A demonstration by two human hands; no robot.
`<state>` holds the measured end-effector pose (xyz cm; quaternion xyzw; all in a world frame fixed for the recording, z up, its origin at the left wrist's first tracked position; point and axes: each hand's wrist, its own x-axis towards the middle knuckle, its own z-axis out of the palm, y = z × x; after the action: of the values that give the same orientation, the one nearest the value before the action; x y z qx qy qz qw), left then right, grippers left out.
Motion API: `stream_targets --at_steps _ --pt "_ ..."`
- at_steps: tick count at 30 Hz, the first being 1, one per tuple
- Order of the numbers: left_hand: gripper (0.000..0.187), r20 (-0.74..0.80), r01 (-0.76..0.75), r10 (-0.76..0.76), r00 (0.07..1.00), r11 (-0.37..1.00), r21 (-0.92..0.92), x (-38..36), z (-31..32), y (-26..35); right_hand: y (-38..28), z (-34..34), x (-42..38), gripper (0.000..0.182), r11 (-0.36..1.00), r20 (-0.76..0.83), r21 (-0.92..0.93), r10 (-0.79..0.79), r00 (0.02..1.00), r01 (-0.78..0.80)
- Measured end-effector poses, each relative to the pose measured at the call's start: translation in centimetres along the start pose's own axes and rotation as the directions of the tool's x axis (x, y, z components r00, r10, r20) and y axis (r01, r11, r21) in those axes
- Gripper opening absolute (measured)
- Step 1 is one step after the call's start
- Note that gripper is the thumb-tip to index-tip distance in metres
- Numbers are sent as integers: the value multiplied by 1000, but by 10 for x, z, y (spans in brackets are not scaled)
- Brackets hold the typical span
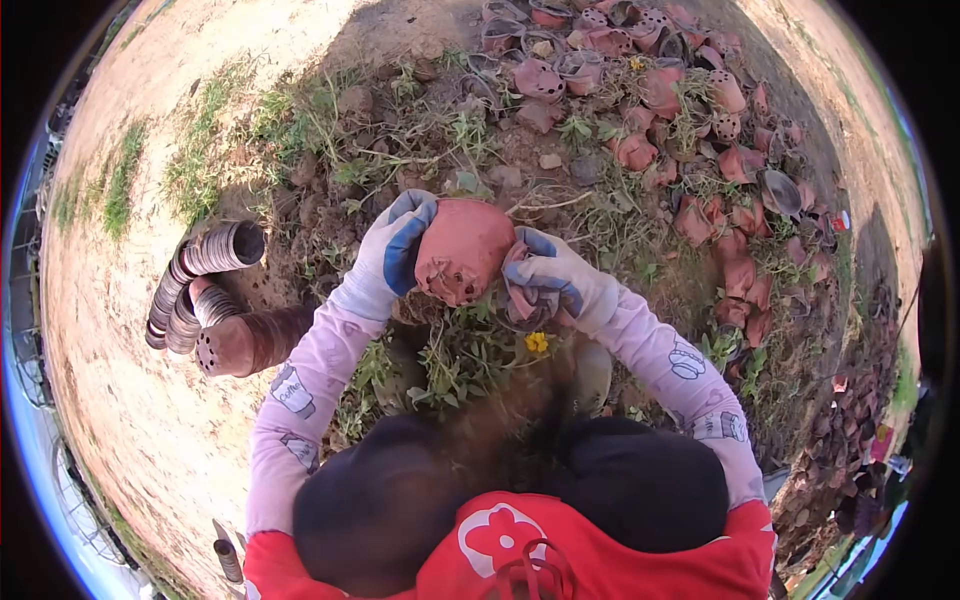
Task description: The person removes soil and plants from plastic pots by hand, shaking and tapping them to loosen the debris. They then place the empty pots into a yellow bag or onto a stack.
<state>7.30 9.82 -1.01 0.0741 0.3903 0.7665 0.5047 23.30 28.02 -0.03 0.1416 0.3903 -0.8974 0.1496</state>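
Note:
A reddish-brown soft plastic nursery pot [465,245] is held up in front of me, its holed bottom end tilted toward me. My left hand [400,243], in a white and blue glove, is closed on the pot's left side. Gloved the same way, my right hand [568,282] grips a crumpled, dirt-covered nursery pot [527,295] against the right side of the first one. Just below them, leafy plants [460,350] and a yellow flower [537,342] show between my knees.
Nested stacks of nursery pots [262,338] lie on bare ground at the left. Many discarded pots [662,88] are strewn from the far side down the right. Weeds [285,115], dry stems and clods cover the soil ahead. One short stack [228,560] lies at the lower left.

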Motion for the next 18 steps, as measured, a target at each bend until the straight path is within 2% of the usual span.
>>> stream_targets --at_steps 1,2,4,5,6,7,8,10,11,12,13,14,15,16,18 --pt "13 -59 -3 4 998 1000 26 1 -3 -2 2 1 -1 28 998 -19 -68 -8 1000 7" --pt "12 -118 -3 10 993 999 54 1 -7 -4 3 6 -1 28 998 -18 -61 -3 1000 1" --pt "11 -142 -48 63 988 993 106 3 -13 -7 2 16 1 25 966 -140 251 -22 990 57" --pt "10 -173 -60 83 981 989 138 2 -7 -6 8 10 6 22 930 -102 363 -28 994 64" --pt "10 -203 -72 106 973 983 168 1 -5 -6 13 4 7 22 930 -96 362 -25 995 58" --pt "31 -163 -9 31 986 991 131 5 -27 -12 18 -3 6 22 906 -78 421 -3 997 36" --pt "31 -167 -11 33 985 991 130 -1 -19 -7 19 -3 5 21 877 -62 480 18 998 14" --pt "72 -49 -166 200 979 907 387 -19 9 9 16 -1 4 19 877 -73 480 29 997 10" --pt "109 115 -189 151 982 829 527 -19 -2 11 16 -6 3 22 846 -15 527 102 995 -79" --pt "119 130 -163 102 986 741 651 -31 26 17 15 -9 3 24 808 49 565 170 984 -168" --pt "118 260 -317 189 947 411 855 -32 28 16 29 -21 12 28 829 150 549 33 988 -111" --pt "117 406 -418 216 888 10 908 -32 30 16 39 -29 19 28 829 157 547 33 987 -115" --pt "106 403 -418 270 874 -3 909 -33 34 15 46 -32 26 30 815 120 565 72 990 -127" --pt "106 397 -412 275 876 -3 911 -35 34 18 53 -37 30 32 799 81 584 114 990 -140" --pt "99 287 -304 274 918 22 952 -39 33 24 51 -31 30 32 815 93 567 81 992 -120"
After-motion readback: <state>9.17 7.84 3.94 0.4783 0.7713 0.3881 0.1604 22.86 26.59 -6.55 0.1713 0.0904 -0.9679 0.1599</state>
